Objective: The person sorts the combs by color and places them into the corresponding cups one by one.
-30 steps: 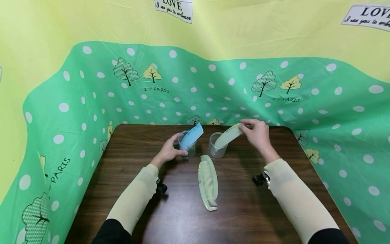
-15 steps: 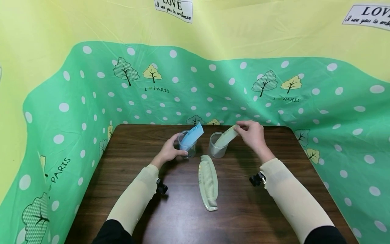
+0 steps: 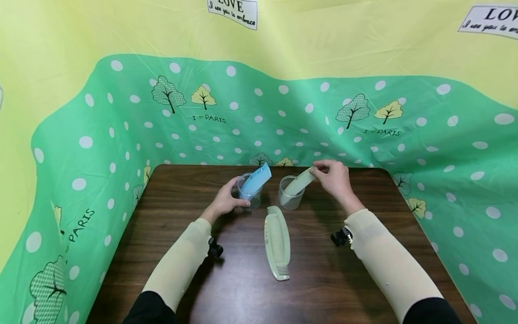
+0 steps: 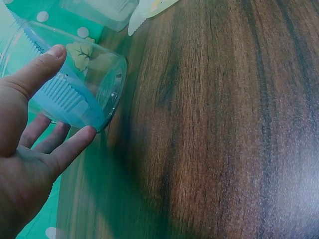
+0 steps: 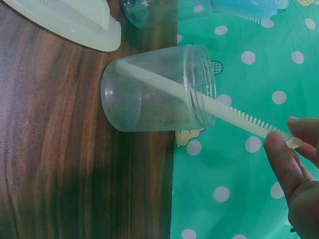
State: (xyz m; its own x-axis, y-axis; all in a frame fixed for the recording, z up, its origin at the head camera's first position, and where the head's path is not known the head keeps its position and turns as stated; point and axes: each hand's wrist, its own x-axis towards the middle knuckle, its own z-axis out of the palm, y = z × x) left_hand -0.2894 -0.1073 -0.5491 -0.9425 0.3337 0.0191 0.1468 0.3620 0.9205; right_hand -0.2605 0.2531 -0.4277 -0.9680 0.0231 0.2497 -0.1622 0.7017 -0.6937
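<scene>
My left hand [image 3: 225,199] holds a clear plastic jar [image 3: 254,203] by its side, thumb in front and fingers behind. A blue comb [image 3: 256,178] leans inside that jar, its upper end sticking out past the rim. With thumb and fingertips, my right hand [image 3: 335,181] pinches the top end of a pale green comb [image 3: 301,181]. The comb's lower end is inside a second clear jar [image 5: 149,107], slanting across it to the bottom. Nearer to me, what look like two overlapping pale green combs [image 3: 277,243] lie on the table between my forearms.
Both jars stand side by side near the back edge of the dark wooden table [image 3: 323,288]. A green and yellow patterned cloth [image 3: 251,108] rises behind the table and along both sides.
My right hand has moved slightly left and down, pushing its green comb deeper into the right jar; it holds nearly still over the last half second. My left hand keeps its place.
</scene>
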